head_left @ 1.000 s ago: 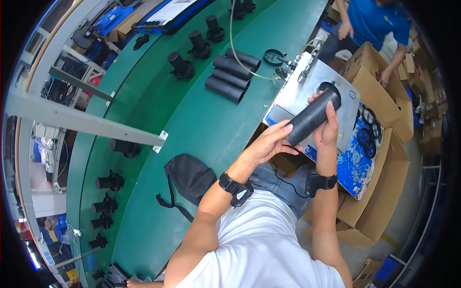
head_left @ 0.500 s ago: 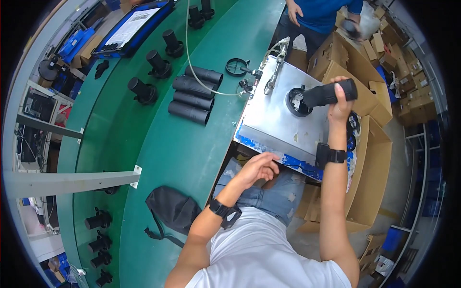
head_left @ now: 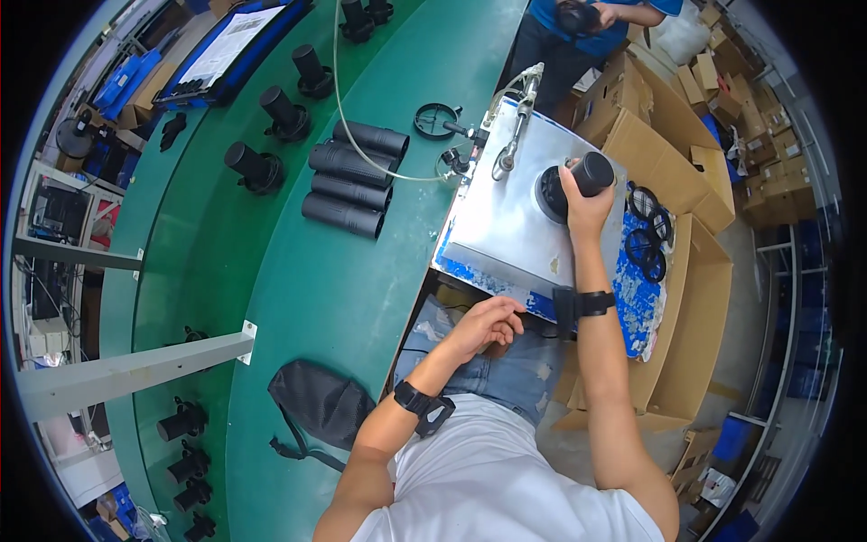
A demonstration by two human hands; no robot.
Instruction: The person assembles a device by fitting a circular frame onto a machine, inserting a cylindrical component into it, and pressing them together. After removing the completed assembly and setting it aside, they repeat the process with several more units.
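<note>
A black ribbed tube (head_left: 593, 172) stands nearly upright, leaning a little to the right, with its lower end at a black round holder (head_left: 550, 195) on a metal-topped box (head_left: 488, 221). My right hand (head_left: 585, 200) is wrapped around it, thumb on the left side. The joint between tube and holder is partly hidden by the hand and tube. Over my lap, at the box's near edge, my left hand (head_left: 488, 327) hangs with loosely bent fingers and nothing in it. A metal lever fixture (head_left: 510, 149) sits left of the holder.
Several black tubes (head_left: 348, 185) lie on the green bench (head_left: 361, 280), near a black ring (head_left: 436, 121). Capped black parts (head_left: 255, 168) line the left side. More rings (head_left: 646, 244) lie right of the box, beside open cartons (head_left: 691, 316). A co-worker (head_left: 564, 45) stands beyond, holding something dark.
My right hand has swung the tube from a sideways tilt to nearly upright at the holder. The left hand has barely moved. The co-worker's hands have come together around a dark thing.
</note>
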